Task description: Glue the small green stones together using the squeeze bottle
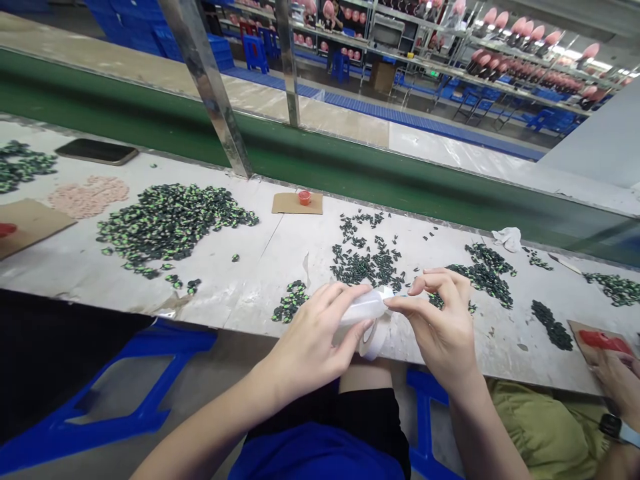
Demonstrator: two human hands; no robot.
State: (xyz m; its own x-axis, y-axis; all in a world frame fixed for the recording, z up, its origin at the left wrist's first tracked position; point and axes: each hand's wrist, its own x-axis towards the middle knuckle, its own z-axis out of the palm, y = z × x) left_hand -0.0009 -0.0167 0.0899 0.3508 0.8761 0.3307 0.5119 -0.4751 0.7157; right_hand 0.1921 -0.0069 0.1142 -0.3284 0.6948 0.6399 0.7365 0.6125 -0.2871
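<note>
My left hand (pixel 317 327) is wrapped round a translucent white bottle (pixel 364 307), held level above the table's front edge with its nozzle end to the right. Thumb and fingers of my right hand (pixel 445 327) come together at that end, around something thin and bluish too small to name. Just below the bottle is a white roll of tape (pixel 374 341). Beyond my hands lies a pile of small dark parts (pixel 367 263). A little heap of black-and-green pieces (pixel 290 301) sits left of the bottle, partly behind my left hand.
A large black-and-green pile (pixel 170 223) and pink pieces (pixel 90 195) lie left, near a phone (pixel 97 151). A red cup (pixel 304 197) stands on cardboard (pixel 283 203). At right, a co-worker's hand (pixel 617 377) is by a red object (pixel 605 341). A metal post (pixel 210 93) rises behind.
</note>
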